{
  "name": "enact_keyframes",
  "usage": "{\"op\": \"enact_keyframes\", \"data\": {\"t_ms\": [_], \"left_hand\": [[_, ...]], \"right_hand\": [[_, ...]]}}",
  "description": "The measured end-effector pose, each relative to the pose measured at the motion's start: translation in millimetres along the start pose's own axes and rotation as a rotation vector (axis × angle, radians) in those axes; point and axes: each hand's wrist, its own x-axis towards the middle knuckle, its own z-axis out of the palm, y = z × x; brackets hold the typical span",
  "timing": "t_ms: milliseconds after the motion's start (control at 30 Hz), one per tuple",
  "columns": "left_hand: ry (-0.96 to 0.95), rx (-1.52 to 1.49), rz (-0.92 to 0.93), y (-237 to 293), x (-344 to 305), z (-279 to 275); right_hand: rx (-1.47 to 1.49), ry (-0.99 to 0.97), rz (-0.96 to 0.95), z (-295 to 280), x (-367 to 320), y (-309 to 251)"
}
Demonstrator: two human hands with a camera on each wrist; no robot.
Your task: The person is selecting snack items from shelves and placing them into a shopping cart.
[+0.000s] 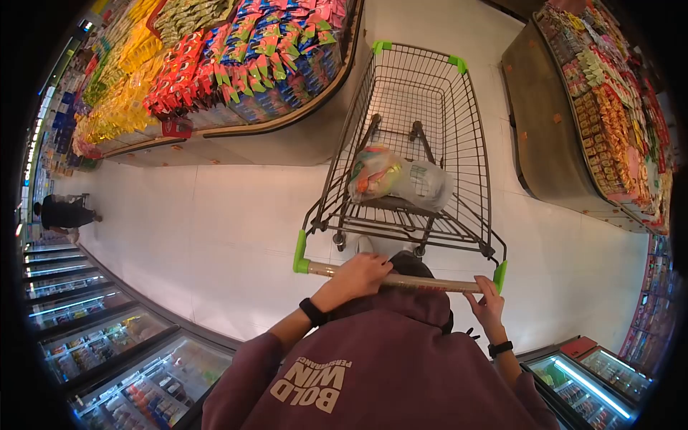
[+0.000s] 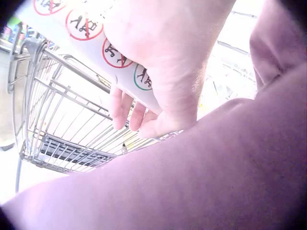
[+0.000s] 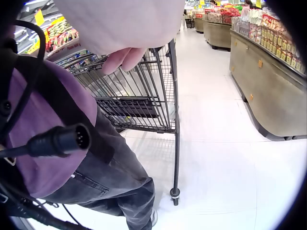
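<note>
Head view: two hands on the handle (image 1: pixel 430 284) of a wire shopping cart (image 1: pixel 457 64) in a store aisle.
The left hand (image 1: pixel 358 276) grips left of the handle's middle, fingers curled round it; the right hand (image 1: pixel 489 304) grips near its right end, fingers bent over the bar, their exact spacing hard to tell. Inside the cart, at the near end, lies a clear plastic bag (image 1: pixel 430 186) with colorful contents. Packaged goods fill a display (image 1: pixel 265 143) at far left and another display (image 1: pixel 548 122) at right.
</note>
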Motion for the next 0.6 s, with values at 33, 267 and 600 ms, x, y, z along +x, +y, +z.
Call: {"op": "enact_keyframes", "data": {"t_ms": [33, 267, 600], "left_hand": [[-0.021, 0.034, -0.001, -1.5, 1.5, -6.9], [0.098, 0.056, -0.042, -0.7, 7.8, -51.1], [-0.039, -0.021, -0.417, -18.5, 25.7, -66.0]], "right_hand": [[-0.013, -0.017, 0.049, -0.9, 1.8, -5.0], [0.018, 0.105, 0.035, 6.6, 13.9, -30.8], [0.153, -0.072, 0.190, -17.2, 36.9, -73.6]]}}
